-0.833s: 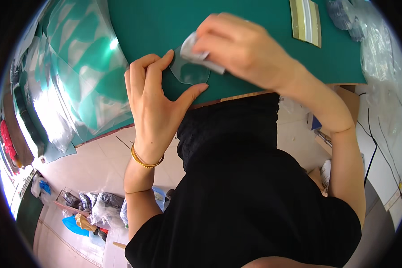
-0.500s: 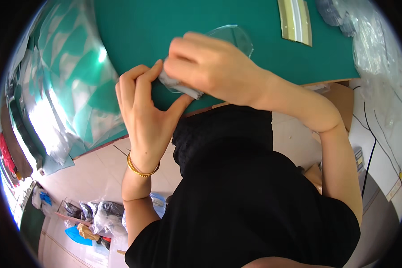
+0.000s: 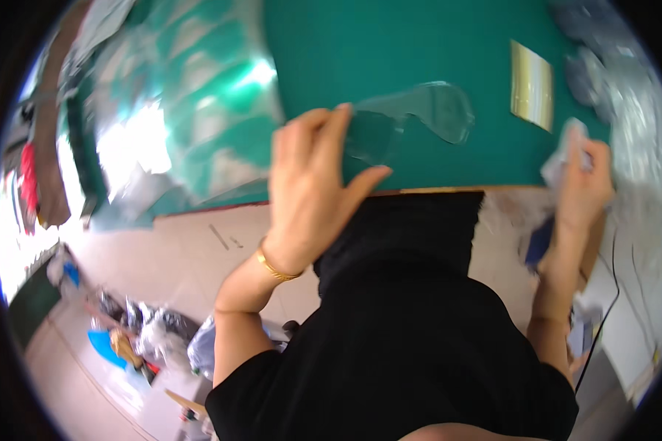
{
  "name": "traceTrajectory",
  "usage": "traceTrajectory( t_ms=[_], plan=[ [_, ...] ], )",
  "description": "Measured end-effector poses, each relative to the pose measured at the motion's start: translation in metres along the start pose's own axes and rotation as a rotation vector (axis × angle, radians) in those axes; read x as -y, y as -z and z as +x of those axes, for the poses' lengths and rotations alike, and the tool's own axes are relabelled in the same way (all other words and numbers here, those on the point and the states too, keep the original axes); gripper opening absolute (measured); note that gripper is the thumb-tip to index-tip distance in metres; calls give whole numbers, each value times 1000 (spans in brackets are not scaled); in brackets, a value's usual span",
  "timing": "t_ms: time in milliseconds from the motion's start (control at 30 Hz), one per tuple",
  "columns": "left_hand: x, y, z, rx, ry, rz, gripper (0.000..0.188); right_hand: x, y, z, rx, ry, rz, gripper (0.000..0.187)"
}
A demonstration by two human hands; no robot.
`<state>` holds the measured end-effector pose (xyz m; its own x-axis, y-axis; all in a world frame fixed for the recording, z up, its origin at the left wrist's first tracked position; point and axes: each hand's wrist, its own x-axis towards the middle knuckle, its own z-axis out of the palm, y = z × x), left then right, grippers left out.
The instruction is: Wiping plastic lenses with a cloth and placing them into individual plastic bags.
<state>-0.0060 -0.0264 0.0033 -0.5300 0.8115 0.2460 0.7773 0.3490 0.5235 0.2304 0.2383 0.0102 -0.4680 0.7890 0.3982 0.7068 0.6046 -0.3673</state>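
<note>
A clear, curved plastic piece with two rounded lobes, like a visor lens (image 3: 443,114), lies on the green table top (image 3: 419,44). My left hand (image 3: 307,184) rests at its left end, with thumb and fingers apart, and its fingertips hide part of that end. Out at the table's right edge, my right hand (image 3: 587,180) is closed around a crumpled white cloth (image 3: 564,156). The cloth is well apart from the clear piece. Motion blurs the right hand slightly.
Sheets of clear plastic film (image 3: 213,95) cover the table's left side. A flat yellowish strip (image 3: 532,87) with a pale band lies at the right. Beyond it hang clear plastic bags (image 3: 632,117). Several bagged items (image 3: 162,334) are at the lower left.
My right hand has swung away to the right with the cloth, leaving the clear piece uncovered. My left hand's fingers now lie by the piece's left end. The view has shifted.
</note>
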Motion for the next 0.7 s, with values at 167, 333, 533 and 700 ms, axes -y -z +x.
traceTrajectory(
  t_ms=[167, 333, 533, 700],
  plan=[
    [17, 38, -7, -175, 29, -162, 55, -93, 19, 40, 2, 70, -267, 30],
    [120, 113, -9, -454, 505, 119, 45, -46, 40, 61, -24, 41, -233, 36],
    [197, 144, -33, -243, 742, 438, 64, 133, 4, 78, 72, 444, 176, 19],
    [207, 141, -36, -235, 654, 315, 38, 259, -55, 77, 197, 919, 596, 14]
  ],
)
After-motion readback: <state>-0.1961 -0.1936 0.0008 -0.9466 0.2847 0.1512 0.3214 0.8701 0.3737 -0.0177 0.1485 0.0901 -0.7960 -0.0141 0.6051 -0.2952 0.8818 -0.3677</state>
